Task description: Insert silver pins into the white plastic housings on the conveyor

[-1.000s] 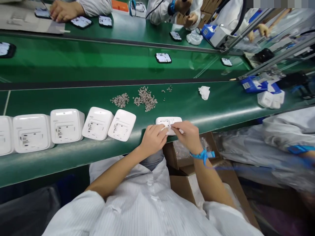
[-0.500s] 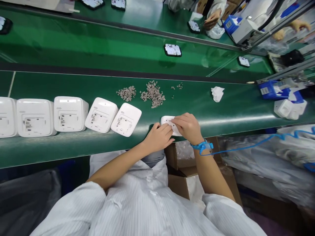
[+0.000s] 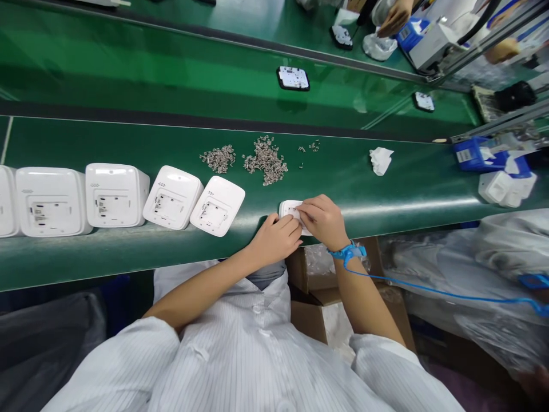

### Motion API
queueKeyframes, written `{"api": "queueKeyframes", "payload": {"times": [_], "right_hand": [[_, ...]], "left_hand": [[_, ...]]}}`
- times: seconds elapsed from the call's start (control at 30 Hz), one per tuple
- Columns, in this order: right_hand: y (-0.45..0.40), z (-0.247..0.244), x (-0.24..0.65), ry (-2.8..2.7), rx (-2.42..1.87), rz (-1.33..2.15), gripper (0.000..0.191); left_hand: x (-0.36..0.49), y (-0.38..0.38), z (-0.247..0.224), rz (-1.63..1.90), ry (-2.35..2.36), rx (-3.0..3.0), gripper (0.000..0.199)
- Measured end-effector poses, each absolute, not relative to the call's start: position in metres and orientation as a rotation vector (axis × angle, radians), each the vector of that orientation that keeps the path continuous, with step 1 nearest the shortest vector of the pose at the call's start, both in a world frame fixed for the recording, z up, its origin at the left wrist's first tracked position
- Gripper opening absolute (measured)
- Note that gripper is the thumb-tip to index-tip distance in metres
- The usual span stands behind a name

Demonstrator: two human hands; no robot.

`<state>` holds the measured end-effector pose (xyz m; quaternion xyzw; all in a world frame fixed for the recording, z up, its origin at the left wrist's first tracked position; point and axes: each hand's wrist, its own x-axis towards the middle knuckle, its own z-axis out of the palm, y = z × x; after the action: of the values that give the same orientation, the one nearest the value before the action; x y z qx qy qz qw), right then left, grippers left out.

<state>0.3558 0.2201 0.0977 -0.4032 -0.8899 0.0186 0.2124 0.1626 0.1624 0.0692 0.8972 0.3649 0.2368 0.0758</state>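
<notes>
A white device [image 3: 288, 208] lies near the front edge of the green bench, partly covered by both hands. My left hand [image 3: 277, 237] grips its left and front side with curled fingers. Over the device's right part, my right hand [image 3: 321, 218] has its thumb and fingertips pinched together; anything between them is too small to make out. A blue wrist strap [image 3: 348, 252] circles the right wrist. Behind the hands lie two piles of small metal pieces, a larger one [image 3: 266, 160] and a smaller one [image 3: 218, 159].
Several white housings stand in a row at the left, the nearest one [image 3: 218, 206] tilted. Crumpled white tissue [image 3: 381, 161] lies to the right. Beyond a dark rail, the green belt [image 3: 171, 74] bears a black-edged white board [image 3: 293, 78]. A co-worker's hand [image 3: 397, 17] shows at the top.
My right hand has shifted slightly left over the device. The strap's blue cord hangs lower. On the belt the boards sit a little further left, and the co-worker's hand has moved up and right.
</notes>
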Motion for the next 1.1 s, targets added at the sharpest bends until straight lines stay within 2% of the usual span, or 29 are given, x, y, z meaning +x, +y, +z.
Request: {"api": "queueKeyframes", "payload": {"times": [0.73,1.1], "right_hand": [[0.219,0.106,0.351,-2.555,-1.239,0.082,0.017],[0.225,0.106,0.357,-2.578,-1.099,0.163,0.012]], "left_hand": [[0.164,0.162,0.069,0.738,1.097,2.67,0.02],[0.164,0.161,0.068,0.749,1.11,2.677,0.021]]}}
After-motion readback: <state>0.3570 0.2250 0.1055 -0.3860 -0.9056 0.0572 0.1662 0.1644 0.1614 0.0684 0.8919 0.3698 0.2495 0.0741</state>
